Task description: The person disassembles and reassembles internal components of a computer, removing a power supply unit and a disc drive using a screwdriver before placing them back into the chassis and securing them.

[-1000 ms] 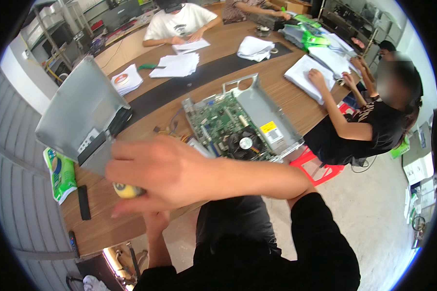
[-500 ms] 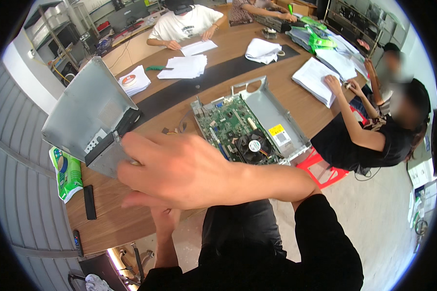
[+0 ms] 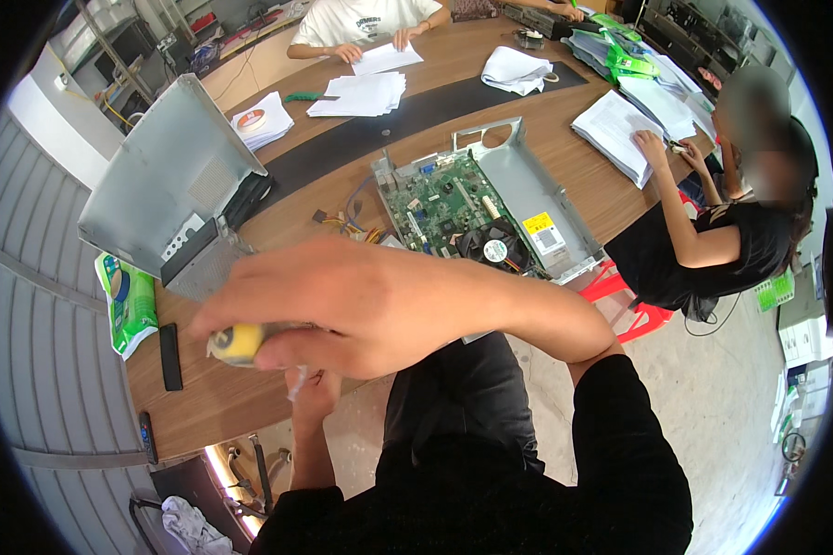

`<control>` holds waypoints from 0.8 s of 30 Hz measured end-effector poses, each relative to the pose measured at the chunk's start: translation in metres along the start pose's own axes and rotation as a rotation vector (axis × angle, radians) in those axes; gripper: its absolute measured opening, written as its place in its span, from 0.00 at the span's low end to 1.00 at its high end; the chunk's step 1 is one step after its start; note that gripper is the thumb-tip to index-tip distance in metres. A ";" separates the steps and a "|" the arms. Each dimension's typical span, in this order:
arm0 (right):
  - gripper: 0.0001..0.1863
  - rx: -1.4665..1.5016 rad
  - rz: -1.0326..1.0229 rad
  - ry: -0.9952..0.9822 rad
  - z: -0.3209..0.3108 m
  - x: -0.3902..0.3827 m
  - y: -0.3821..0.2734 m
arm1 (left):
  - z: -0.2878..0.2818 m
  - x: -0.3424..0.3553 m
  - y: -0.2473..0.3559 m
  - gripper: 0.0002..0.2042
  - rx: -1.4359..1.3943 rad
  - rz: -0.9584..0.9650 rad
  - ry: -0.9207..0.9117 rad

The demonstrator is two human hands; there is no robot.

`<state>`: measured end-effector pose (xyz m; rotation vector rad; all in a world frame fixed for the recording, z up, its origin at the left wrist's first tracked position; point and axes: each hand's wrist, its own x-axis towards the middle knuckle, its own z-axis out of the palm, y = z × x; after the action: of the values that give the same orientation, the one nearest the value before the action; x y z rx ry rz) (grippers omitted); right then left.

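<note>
My right hand (image 3: pixel 342 301) reaches across to the left, its fingers closed round a small rounded object (image 3: pixel 238 342), yellow and dark, blurred; it may be a tool handle. Just under it my left hand (image 3: pixel 315 393) pinches a thin whitish, see-through strip (image 3: pixel 296 382); part of this hand is hidden. Beyond my right forearm lies an opened computer case (image 3: pixel 537 185) with a green circuit board (image 3: pixel 444 208) and a black cooling fan (image 3: pixel 493 248). To the left, a grey metal case cover (image 3: pixel 171 176) is propped up, tilted. Loose wires (image 3: pixel 347 222) lie between them.
A green-and-white packet (image 3: pixel 130 310), a black flat bar (image 3: pixel 170 356) and a remote control (image 3: pixel 147 435) sit at the left edge. Paper stacks (image 3: pixel 356 95) lie farther back. One co-worker (image 3: pixel 713 222) sits at the right on a red stool (image 3: pixel 634 319); others work across the table.
My right hand has turned and shifted slightly left, so the yellow object now shows in its fingers. The whitish strip has come into sight at my left hand. The view has tilted downward a little.
</note>
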<state>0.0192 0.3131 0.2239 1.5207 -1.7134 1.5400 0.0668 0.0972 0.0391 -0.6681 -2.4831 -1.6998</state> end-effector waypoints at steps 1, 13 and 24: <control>0.21 -0.117 0.105 -0.037 -0.002 0.002 -0.008 | -0.003 -0.001 -0.003 0.13 -0.016 -0.069 -0.051; 0.22 -0.296 0.238 -0.064 0.003 0.004 -0.028 | 0.008 -0.020 -0.059 0.19 -0.027 0.167 0.088; 0.23 -0.482 0.306 0.017 0.008 0.004 -0.020 | 0.008 0.014 0.015 0.11 0.040 0.211 0.048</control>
<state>0.0377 0.3082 0.2338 1.0367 -2.1837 1.1367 0.0619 0.1132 0.0534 -0.8408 -2.3138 -1.5680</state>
